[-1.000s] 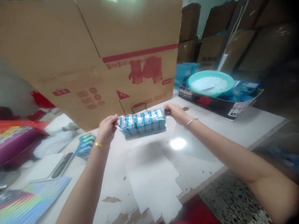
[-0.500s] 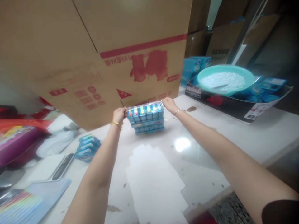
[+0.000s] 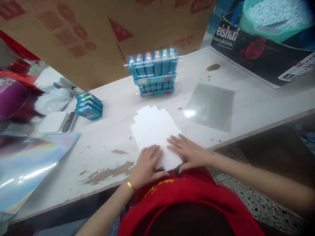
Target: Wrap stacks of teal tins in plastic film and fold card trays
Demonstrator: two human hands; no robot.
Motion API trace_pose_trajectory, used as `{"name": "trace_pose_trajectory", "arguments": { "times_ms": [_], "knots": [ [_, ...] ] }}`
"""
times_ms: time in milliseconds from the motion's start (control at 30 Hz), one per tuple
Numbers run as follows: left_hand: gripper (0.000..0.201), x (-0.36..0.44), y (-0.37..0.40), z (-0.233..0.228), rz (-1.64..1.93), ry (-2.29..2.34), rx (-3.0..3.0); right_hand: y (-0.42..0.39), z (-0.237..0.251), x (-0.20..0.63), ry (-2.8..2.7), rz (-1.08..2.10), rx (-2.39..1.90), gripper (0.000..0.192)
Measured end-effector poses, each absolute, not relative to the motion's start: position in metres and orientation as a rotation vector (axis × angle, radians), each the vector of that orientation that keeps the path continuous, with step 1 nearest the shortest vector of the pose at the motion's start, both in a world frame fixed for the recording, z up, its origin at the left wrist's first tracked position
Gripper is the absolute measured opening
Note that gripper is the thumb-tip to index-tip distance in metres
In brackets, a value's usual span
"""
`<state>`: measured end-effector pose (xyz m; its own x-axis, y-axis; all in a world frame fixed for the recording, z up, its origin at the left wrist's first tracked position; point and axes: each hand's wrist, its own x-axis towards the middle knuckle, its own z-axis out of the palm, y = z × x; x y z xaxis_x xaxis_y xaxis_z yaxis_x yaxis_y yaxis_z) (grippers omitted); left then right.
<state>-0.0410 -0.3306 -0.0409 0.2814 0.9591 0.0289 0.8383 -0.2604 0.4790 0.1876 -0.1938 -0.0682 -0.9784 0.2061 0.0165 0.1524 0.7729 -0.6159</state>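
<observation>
My left hand (image 3: 147,163) and my right hand (image 3: 188,152) lie flat, fingers spread, on the near end of a stack of white sheets (image 3: 154,128) at the table's front edge. Neither hand grips anything. Further back, wrapped packs of small blue boxes (image 3: 154,71) stand stacked against a large cardboard box (image 3: 98,36). A shiny clear film sheet (image 3: 210,105) lies flat to the right of the white sheets.
A short pile of blue boxes (image 3: 89,105) sits at left, by a white device (image 3: 59,121) and holographic sheets (image 3: 27,164). At back right are a black printed tray (image 3: 256,55) and a teal basin (image 3: 275,19). A red cloth (image 3: 192,196) is below the table edge.
Both hands let go of the wrapped pack, left on the stack by the cardboard box, and came back to the white sheets at the front edge. The view tilted down.
</observation>
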Motion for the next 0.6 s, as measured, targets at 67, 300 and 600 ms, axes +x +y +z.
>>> {"name": "trace_pose_trajectory", "arguments": {
  "times_ms": [67, 300, 600],
  "knots": [
    [0.068, -0.020, -0.345, -0.058, 0.460, 1.650, 2.205, -0.199, -0.079, 0.193, -2.880, 0.966, -0.311, 0.091],
    [0.040, -0.011, -0.351, -0.064, 0.575, 1.677, 2.118, -0.192, -0.079, 0.194, -2.818, 1.023, -0.293, 0.077],
    [0.040, -0.027, -0.324, -0.041, 0.643, 1.740, 1.667, -0.180, -0.072, 0.192, -2.543, 1.429, -0.396, 0.047]
  ]
}}
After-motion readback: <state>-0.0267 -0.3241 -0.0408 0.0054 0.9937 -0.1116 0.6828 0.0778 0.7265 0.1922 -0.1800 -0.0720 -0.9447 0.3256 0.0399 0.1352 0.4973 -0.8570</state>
